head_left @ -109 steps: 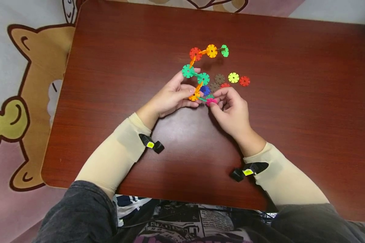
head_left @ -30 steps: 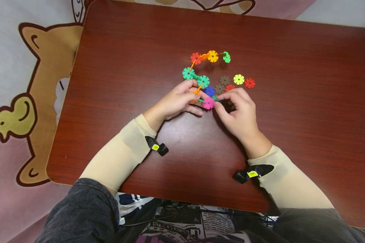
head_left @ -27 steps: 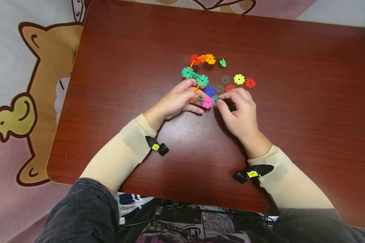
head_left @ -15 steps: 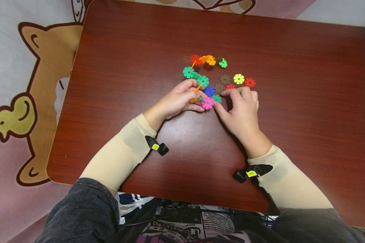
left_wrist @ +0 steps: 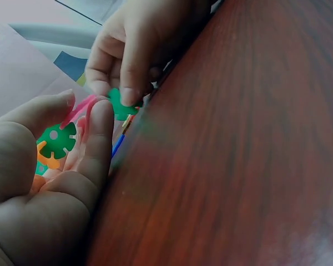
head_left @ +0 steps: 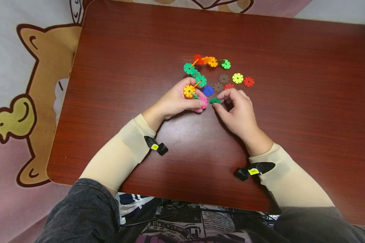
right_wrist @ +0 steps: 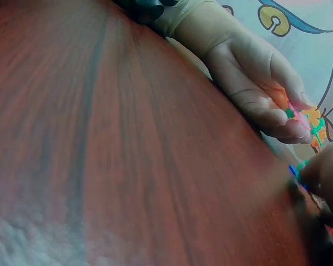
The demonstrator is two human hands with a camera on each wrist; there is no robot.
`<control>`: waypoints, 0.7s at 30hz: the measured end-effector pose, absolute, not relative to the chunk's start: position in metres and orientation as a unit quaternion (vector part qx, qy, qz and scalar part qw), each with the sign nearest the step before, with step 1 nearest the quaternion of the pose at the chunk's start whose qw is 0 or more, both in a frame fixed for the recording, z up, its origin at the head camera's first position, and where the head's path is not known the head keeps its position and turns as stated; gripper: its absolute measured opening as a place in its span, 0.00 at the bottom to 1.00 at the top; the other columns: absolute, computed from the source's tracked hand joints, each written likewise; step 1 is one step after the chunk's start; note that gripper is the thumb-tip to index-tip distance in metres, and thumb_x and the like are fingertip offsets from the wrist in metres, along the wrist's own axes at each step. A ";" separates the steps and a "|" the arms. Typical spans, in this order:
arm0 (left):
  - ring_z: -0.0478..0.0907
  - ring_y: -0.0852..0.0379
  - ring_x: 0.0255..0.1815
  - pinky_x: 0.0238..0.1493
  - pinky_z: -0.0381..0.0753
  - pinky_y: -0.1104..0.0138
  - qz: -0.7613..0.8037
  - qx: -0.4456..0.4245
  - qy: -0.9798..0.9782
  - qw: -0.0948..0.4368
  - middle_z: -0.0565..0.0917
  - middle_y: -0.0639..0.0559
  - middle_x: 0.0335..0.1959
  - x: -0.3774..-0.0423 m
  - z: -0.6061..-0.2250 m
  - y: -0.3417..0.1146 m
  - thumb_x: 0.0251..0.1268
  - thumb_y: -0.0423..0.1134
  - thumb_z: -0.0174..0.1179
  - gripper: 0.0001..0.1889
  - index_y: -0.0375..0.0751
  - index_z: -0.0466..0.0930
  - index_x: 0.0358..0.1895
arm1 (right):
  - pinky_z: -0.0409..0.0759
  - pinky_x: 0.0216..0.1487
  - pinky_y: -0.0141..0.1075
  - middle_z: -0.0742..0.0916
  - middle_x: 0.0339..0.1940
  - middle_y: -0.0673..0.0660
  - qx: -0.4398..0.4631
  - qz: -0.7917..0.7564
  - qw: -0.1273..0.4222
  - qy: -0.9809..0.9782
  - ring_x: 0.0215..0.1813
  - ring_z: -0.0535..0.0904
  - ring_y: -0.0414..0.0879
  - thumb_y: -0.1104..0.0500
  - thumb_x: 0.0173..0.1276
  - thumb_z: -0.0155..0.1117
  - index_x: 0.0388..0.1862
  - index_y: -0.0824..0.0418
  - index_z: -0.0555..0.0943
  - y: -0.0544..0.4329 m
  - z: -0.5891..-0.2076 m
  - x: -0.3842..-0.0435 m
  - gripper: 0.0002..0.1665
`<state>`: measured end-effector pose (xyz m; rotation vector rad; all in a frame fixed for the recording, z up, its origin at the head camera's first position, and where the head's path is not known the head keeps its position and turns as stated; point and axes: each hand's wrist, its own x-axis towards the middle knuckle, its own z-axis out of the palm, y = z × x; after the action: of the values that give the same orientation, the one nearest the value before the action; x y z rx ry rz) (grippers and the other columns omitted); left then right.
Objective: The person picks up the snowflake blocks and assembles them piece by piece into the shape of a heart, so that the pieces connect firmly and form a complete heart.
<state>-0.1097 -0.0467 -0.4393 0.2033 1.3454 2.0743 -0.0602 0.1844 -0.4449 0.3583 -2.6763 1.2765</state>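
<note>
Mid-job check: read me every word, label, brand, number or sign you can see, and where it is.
No text reads with certainty.
Yellow label on the left wrist strap: too small.
Yellow label on the right wrist strap: too small.
Shirt: large letters and fine print, too dark and blurred to read.
Plastic discs: no lettering visible.

In the head view, illumination is bright; a soft glare patch marks the tabletop (head_left: 188, 141) before me. A dark shadow edges my right hand (head_left: 239, 114). Both wrist views are dimmer and softer; in the right one, that hand blurs near the frame edge.
</note>
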 end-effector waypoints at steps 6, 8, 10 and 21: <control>0.87 0.51 0.32 0.34 0.92 0.61 0.776 0.073 0.535 0.326 0.85 0.38 0.40 -0.111 -0.438 -0.046 0.70 0.17 0.62 0.24 0.35 0.62 0.60 | 0.78 0.37 0.27 0.87 0.31 0.58 0.164 0.520 0.108 -0.832 0.33 0.80 0.39 0.70 0.64 0.79 0.42 0.70 0.82 0.182 -0.447 -0.058 0.14; 0.87 0.51 0.31 0.32 0.92 0.61 0.774 0.072 0.538 0.326 0.86 0.38 0.39 -0.111 -0.438 -0.046 0.71 0.18 0.62 0.23 0.35 0.62 0.60 | 0.79 0.36 0.26 0.87 0.31 0.59 0.170 0.544 0.112 -0.814 0.32 0.80 0.38 0.72 0.64 0.79 0.42 0.72 0.81 0.181 -0.447 -0.058 0.14; 0.87 0.51 0.31 0.31 0.91 0.62 0.775 0.070 0.537 0.326 0.86 0.38 0.38 -0.112 -0.438 -0.045 0.72 0.19 0.62 0.23 0.35 0.61 0.60 | 0.80 0.35 0.26 0.87 0.31 0.60 0.172 0.562 0.115 -0.801 0.32 0.80 0.37 0.73 0.64 0.78 0.41 0.73 0.81 0.180 -0.447 -0.058 0.13; 0.86 0.52 0.27 0.29 0.90 0.64 0.756 0.102 0.560 0.323 0.87 0.41 0.29 -0.111 -0.437 -0.048 0.69 0.17 0.63 0.23 0.28 0.60 0.58 | 0.87 0.41 0.29 0.92 0.35 0.60 0.192 0.582 0.101 -0.784 0.35 0.88 0.39 0.77 0.60 0.79 0.39 0.72 0.86 0.176 -0.445 -0.058 0.11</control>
<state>-0.1113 -0.0479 -0.4369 0.2681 1.4698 1.9849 -0.0580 0.1763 -0.4446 0.5668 -2.3153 1.7196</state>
